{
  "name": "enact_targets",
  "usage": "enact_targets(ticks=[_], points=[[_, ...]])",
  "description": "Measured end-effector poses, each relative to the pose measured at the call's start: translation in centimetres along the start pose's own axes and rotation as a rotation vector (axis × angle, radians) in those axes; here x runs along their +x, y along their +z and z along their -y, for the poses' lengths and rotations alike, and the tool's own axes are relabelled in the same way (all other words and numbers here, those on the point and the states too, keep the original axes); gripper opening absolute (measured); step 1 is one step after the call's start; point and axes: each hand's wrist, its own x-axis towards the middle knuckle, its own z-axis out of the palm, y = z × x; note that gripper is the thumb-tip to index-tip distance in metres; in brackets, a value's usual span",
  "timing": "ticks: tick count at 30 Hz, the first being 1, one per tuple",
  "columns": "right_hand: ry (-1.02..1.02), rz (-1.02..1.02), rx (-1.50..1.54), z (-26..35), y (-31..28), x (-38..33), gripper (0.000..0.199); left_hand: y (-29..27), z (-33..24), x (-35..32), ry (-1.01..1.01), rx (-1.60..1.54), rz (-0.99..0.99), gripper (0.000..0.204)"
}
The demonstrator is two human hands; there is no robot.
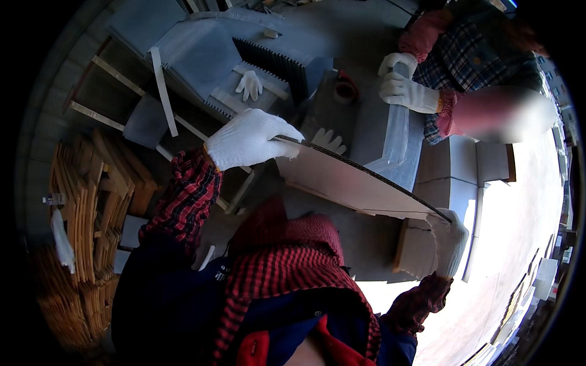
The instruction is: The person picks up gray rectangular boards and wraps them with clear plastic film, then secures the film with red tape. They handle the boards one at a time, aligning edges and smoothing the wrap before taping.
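Note:
A wide, thin panel with a pale face and a dark edge stands tilted on edge in front of me. My left hand, in a white knit glove, grips its left corner between thumb and fingers. At the panel's right end, my right hand, also gloved in white, is closed on the edge. Just behind the panel lies a loose white glove on the dark work surface. Across from me, a co-worker's gloved hands rest on the edge of a grey block wrapped in clear film.
A red roll of tape sits beyond the panel. Another white glove lies on the grey slabs at far left. Wooden frames are stacked at my left. Pale boxes stand at right, by the sunlit ground.

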Motion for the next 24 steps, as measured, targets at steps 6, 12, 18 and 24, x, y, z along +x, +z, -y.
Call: enact_targets(ticks=[6, 12, 18, 24], points=[[0.158, 0.007, -0.029, 2.5, 0.1, 0.8, 0.011, -2.2, 2.2, 2.9, 0.212, 0.078, 0.057, 0.036], [0.223, -0.038, -0.027, 5.1, 0.2, 1.6, 0.012, -4.3, 3.2, 4.2, 0.240, 0.080, 0.074, 0.036], [0.309, -0.138, -0.035, 4.0, 0.4, 0.4, 0.010, -5.6, 2.2, 5.7, 0.441, 0.160, -0.006, 0.031], [0.251, -0.130, -0.003, 3.8, 0.8, 0.4, 0.016, -5.3, 1.7, 4.8, 0.441, 0.165, 0.001, 0.026]])
